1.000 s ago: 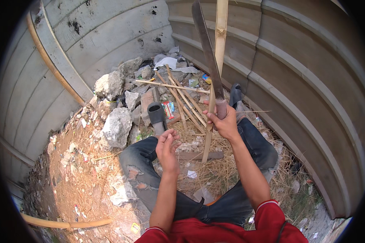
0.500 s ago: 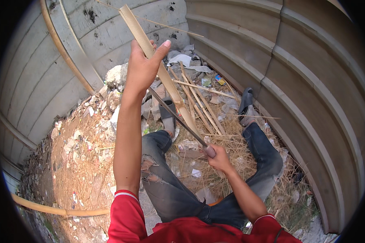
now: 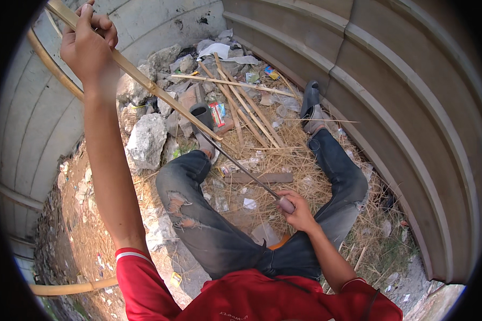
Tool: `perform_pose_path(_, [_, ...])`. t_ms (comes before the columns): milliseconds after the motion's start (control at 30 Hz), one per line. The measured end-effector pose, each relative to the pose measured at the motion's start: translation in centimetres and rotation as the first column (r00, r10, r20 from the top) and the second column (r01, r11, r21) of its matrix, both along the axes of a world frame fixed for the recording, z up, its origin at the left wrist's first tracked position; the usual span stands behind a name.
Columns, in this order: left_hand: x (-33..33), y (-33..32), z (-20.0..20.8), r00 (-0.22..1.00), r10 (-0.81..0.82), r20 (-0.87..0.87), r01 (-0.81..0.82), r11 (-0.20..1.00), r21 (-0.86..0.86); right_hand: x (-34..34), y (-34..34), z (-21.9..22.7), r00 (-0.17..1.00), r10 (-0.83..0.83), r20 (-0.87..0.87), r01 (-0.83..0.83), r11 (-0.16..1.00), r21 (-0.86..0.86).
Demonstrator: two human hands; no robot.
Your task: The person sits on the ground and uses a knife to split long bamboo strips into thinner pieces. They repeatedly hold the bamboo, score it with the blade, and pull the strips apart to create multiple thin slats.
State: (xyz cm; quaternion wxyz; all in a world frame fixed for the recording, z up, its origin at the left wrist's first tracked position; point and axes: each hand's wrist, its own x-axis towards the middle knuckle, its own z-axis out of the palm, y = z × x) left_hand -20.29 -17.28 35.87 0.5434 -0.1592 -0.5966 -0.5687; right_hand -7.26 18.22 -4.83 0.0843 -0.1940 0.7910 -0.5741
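Note:
A pale split bamboo strip (image 3: 151,86) slants from the upper left down toward the middle. My left hand (image 3: 88,48) is closed around its upper part, with the arm stretched far forward. In my right hand (image 3: 301,213), closed on the brownish handle, is a long, thin-bladed knife (image 3: 245,170). Its blade points up and left, and the far end meets or overlaps the strip's lower part near my left foot; whether they touch I cannot tell. My legs in torn dark jeans (image 3: 209,235) are spread on either side of the knife.
Several bamboo strips (image 3: 246,109) lie crossed between my feet. Grey rocks (image 3: 147,140) and litter sit at the left. A flat brown piece (image 3: 260,177) rests on straw. Corrugated metal sheets (image 3: 412,101) rise at the right; a pale wall (image 3: 32,128) curves around the left.
My left hand has moved up and to the left with the bamboo strip, which now slants more. My right hand with the knife has shifted only slightly to the right. The view has shifted a little.

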Motion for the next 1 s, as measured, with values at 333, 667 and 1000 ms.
perform_pose_path(333, [-3.2, 4.6, -6.7, 0.997, -0.048, 0.060, 0.046, 0.998, 0.041, 4.7, 1.2, 1.9, 0.834, -0.267, 0.483, 0.308, 0.951, -0.006])
perform_pose_path(667, [-1.4, 5.2, -3.3, 0.998, -0.038, 0.058, 0.038, 0.999, 0.000, 4.3, -1.8, 1.1, 0.775, -0.195, 0.601, 0.295, 0.953, -0.071])
perform_pose_path(1000, [0.4, 7.3, -2.9, 0.986, -0.142, 0.084, 0.144, 0.990, -0.012, 5.1, -3.2, 1.1, 0.801, -0.228, 0.554, 0.317, 0.946, -0.069])
